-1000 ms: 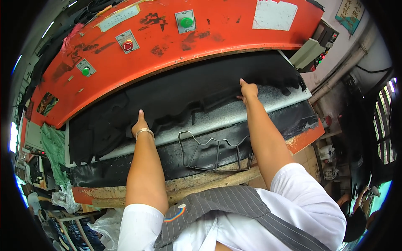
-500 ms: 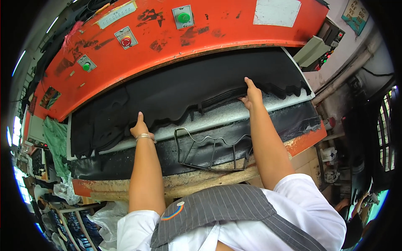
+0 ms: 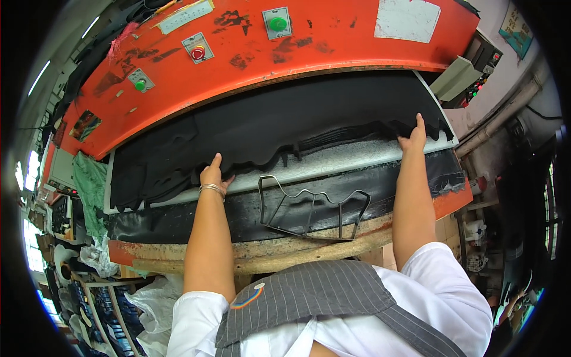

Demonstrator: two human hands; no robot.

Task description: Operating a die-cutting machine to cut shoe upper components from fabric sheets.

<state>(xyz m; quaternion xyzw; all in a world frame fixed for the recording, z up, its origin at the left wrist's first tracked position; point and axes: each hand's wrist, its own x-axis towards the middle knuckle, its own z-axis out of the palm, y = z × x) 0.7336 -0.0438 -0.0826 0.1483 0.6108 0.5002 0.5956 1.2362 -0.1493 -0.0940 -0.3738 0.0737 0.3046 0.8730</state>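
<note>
A thick stack of black fabric, soft and matte with wavy, ragged front edges, spreads across the middle of the frame on a pale, speckled board. The left hand, left of centre, touches the stack's front edge with its thumb raised; the right hand touches the same edge farther right, its thumb also pointing up. Fingers of both are partly hidden against the cloth — I cannot tell whether either is closed on it. Below the board runs a glossy, creased black covering, and on it, just below centre, lies a thin metal frame with a wavy upper side and crossbars. A rough, worn wooden strip edges the front. The scuffed orange machine panel arches across the top, with two round green buttons and a red one on small grey plates. A blank-looking white sheet sits upper right, a pale label strip upper left; its fine marks are too small to read.
</note>
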